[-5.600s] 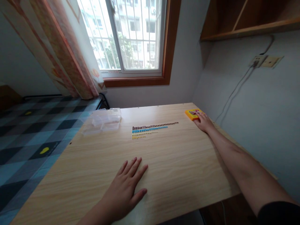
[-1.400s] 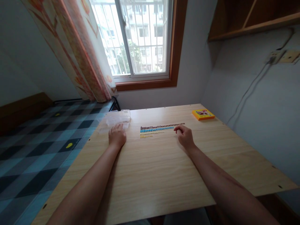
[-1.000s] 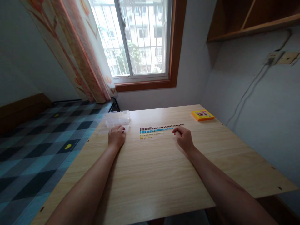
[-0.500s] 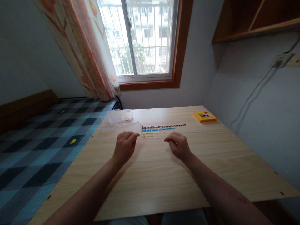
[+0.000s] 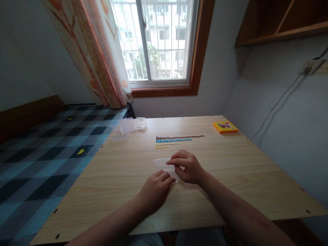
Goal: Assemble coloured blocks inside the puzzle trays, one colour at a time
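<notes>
Being pinched by left hand (image 5: 156, 188) and right hand (image 5: 189, 167), the clear box (image 5: 161, 164) might get flipped if squeezed unevenly tbh.

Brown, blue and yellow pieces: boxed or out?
Out: the pieces lie in rows on the tabletop, beyond the clear plastic item at the right hand.

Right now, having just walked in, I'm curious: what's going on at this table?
A person has both hands at a clear plastic piece on the wooden table. The left hand is at its near side and the right hand at its right; how firmly they grip it is hard to tell. Just beyond lie neat rows of tiny brown, blue and yellow pieces. More clear containers sit far left, a yellow box far right.
</notes>
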A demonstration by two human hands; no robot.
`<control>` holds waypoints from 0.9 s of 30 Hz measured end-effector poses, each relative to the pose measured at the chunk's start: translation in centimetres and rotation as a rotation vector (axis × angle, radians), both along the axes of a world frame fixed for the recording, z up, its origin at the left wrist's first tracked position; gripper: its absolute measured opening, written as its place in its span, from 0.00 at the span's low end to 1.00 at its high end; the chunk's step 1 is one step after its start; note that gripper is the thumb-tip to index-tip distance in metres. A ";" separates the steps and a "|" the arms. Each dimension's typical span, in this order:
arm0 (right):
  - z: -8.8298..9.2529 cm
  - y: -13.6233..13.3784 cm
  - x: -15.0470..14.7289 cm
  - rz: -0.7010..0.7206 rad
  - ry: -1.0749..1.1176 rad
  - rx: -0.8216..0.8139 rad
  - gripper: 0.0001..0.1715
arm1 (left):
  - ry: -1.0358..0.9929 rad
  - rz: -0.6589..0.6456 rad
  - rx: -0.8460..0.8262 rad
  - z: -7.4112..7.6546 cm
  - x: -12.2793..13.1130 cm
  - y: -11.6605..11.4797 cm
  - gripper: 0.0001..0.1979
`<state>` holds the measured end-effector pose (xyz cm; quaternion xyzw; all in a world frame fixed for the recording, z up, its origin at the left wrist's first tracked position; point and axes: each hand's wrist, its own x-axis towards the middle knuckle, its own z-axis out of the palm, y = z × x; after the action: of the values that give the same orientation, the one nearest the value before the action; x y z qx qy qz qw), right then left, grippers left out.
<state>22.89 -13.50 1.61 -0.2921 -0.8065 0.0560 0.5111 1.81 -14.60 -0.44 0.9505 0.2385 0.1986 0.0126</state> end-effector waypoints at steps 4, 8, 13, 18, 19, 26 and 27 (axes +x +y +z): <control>-0.4 0.8 0.8 -0.039 -0.141 -0.049 0.20 | 0.059 0.001 -0.019 -0.3 0.2 0.0 0.06; -0.9 1.1 1.3 -0.132 -0.282 -0.110 0.16 | 0.059 0.003 -0.053 -0.4 0.3 0.2 0.05; -0.6 0.6 1.5 -0.164 -0.444 -0.188 0.15 | 0.005 -0.004 -0.107 -0.5 0.3 0.6 0.08; -0.2 0.3 1.8 -0.151 -0.498 -0.114 0.13 | -0.047 0.011 -0.161 -0.8 -0.1 0.9 0.10; -0.1 0.2 1.8 -0.138 -0.493 -0.096 0.13 | -0.046 0.013 -0.168 -0.9 -0.1 0.9 0.10; 0.0 0.3 1.6 -0.081 -0.452 -0.081 0.13 | -0.053 -0.004 -0.206 -1.1 0.0 0.5 0.13; -0.1 0.3 1.6 -0.074 -0.464 -0.111 0.14 | -0.058 -0.019 -0.213 -1.1 0.1 0.4 0.13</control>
<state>24.46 -13.25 1.55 -0.3540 -0.8867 0.0130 0.2972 1.89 -14.20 -1.53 0.9399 0.2489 0.1994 0.1222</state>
